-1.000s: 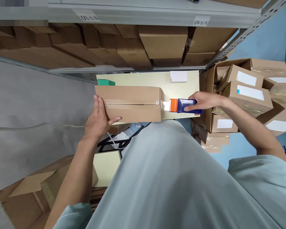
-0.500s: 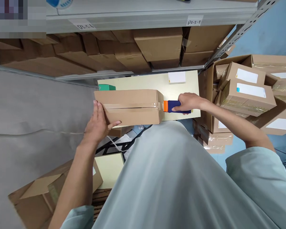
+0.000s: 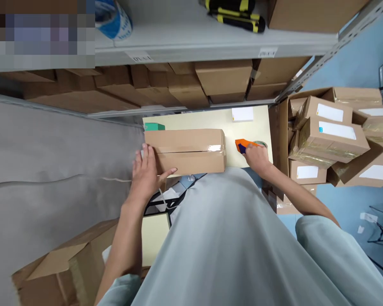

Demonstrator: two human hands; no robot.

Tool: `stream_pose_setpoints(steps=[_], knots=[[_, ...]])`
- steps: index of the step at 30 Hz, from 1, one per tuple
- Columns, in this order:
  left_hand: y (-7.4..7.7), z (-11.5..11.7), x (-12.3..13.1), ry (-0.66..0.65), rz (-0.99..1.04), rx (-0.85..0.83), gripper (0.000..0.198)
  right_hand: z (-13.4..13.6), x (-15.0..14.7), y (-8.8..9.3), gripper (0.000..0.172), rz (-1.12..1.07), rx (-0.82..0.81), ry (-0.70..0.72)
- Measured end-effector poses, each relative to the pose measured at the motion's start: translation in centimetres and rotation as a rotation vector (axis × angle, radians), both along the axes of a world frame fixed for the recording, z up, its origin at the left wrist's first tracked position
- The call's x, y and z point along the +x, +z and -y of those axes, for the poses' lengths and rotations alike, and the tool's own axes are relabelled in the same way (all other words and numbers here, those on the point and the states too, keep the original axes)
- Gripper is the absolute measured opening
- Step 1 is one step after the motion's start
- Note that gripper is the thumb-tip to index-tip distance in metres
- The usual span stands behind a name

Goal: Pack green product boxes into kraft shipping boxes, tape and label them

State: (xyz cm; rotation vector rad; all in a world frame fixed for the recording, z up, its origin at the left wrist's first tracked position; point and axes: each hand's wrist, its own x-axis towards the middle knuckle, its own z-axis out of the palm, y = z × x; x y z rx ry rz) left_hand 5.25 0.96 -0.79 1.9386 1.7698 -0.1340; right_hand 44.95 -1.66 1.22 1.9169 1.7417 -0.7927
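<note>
A long brown cardboard box (image 3: 188, 162) lies on the pale yellow table (image 3: 210, 119), with shiny clear tape at the right end of its top seam. Against the box's left end rests my left hand (image 3: 146, 174), fingers apart and thumb along the near edge. My right hand (image 3: 258, 160) is closed around an orange and dark blue tape dispenser (image 3: 242, 145), a short gap to the right of the box. A roll of tape shows at the dispenser's far side. Behind the box are a green box (image 3: 154, 126) and a white label stack (image 3: 242, 114).
Above the table runs a metal shelf (image 3: 191, 53) with brown boxes under it, and black-yellow cutters (image 3: 239, 19) and a blue-white roll (image 3: 115, 21) on top. A large carton (image 3: 279, 136) of labelled boxes stands right. An open carton (image 3: 57, 272) sits lower left.
The dispenser has come away from the box's right end and turned, now showing its orange side. The view has shifted, so more of the upper shelf shows. My left hand remains at the box.
</note>
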Motion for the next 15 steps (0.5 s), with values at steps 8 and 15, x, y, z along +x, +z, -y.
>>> stream_pose_setpoints(steps=[8,15], knots=[[2.4,-4.1,7.6,-0.151,0.418,0.218,0.111,-6.4,-2.0,6.2,0.049,0.106,0.328,-0.008],[7.6,-11.7,12.6,-0.161,0.669,0.417,0.107,-20.3,-7.0,9.8,0.047,-0.052,0.788,0.194]])
